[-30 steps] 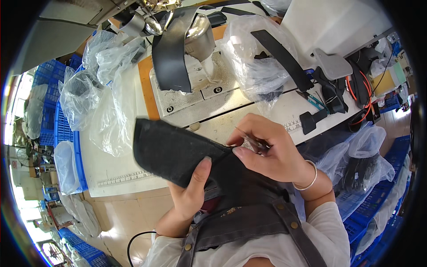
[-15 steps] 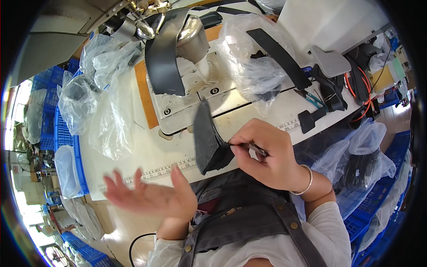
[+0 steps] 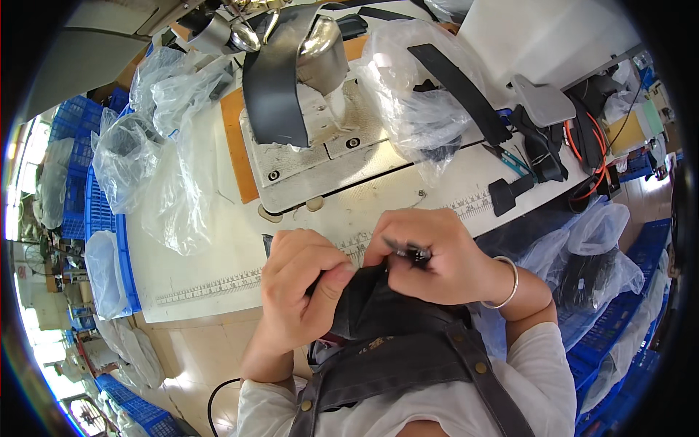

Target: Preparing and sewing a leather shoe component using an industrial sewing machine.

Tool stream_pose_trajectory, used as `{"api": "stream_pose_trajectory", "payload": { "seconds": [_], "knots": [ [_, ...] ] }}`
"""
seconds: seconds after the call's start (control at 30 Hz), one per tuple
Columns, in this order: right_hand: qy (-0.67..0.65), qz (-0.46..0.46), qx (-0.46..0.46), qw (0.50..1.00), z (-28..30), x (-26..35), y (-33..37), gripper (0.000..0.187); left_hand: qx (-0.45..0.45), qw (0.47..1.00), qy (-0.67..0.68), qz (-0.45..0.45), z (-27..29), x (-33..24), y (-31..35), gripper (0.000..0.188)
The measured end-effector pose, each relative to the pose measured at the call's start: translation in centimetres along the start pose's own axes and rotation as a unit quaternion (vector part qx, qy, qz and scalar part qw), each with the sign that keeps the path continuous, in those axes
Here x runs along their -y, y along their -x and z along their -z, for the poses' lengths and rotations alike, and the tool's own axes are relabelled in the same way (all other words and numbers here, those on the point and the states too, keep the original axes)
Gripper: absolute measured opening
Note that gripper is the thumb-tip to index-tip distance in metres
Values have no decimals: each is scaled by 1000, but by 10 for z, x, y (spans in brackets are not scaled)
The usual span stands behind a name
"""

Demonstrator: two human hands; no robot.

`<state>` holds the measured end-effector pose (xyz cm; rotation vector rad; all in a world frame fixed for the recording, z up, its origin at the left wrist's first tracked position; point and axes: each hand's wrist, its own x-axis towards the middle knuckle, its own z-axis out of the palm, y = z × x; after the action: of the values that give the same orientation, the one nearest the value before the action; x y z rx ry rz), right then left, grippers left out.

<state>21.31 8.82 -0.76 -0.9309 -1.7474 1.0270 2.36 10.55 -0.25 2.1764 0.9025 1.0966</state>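
Note:
My left hand (image 3: 302, 288) is closed, its thumb and fingers pinching a black leather-like piece (image 3: 357, 297) just above my apron. My right hand (image 3: 433, 255) is closed beside it, its fingertips at the same piece. Most of the piece is hidden by my hands, and its dark surface blends with the apron. A small corner shows past the left fingers. Tucked in my right hand is a small dark metal tool (image 3: 408, 251) whose kind I cannot make out. A printed ruler strip (image 3: 211, 286) runs along the table edge beyond my hands.
A sewing machine bed (image 3: 320, 171) lies ahead, with a curved black strip (image 3: 273, 95) draped by its metal post. Clear plastic bags (image 3: 182, 197) sit at left and another (image 3: 408, 87) at right. Turquoise-handled snips (image 3: 515, 162) lie at right. Blue crates (image 3: 619, 320) flank the table.
My left hand, open and apart before, has moved right and closed on the black piece. The piece has been lowered toward my apron, and my right hand has turned with the tool still in it.

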Motion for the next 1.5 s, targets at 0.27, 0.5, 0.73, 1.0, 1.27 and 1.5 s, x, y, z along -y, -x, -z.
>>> {"api": "stream_pose_trajectory", "payload": {
  "seconds": [0.27, 0.5, 0.73, 1.0, 1.27, 1.5],
  "knots": [
    [-110, -144, 23, 983, -1, 5, -7, 14, -10, 999, -26, -32, 1, 4, -3, 8],
    [-33, -10, -20, 999, -3, -8, -7, 11, -44, 999, -9, 20, -4, 4, -3, 8],
    [-56, -59, -4, 997, -2, -2, -9, 10, -36, 999, -25, -22, -4, 7, -4, 8],
    [-16, 14, -16, 1000, -1, -9, -9, 8, -43, 999, -11, 6, -6, 4, -5, 8],
    [-8, -24, 27, 999, 1, -2, -8, 10, -19, 997, -53, -43, -5, 1, -6, 9],
    [18, 24, -6, 1000, 0, -6, -6, 7, -32, 999, -20, -5, -5, -2, -3, 8]
  ]
}}
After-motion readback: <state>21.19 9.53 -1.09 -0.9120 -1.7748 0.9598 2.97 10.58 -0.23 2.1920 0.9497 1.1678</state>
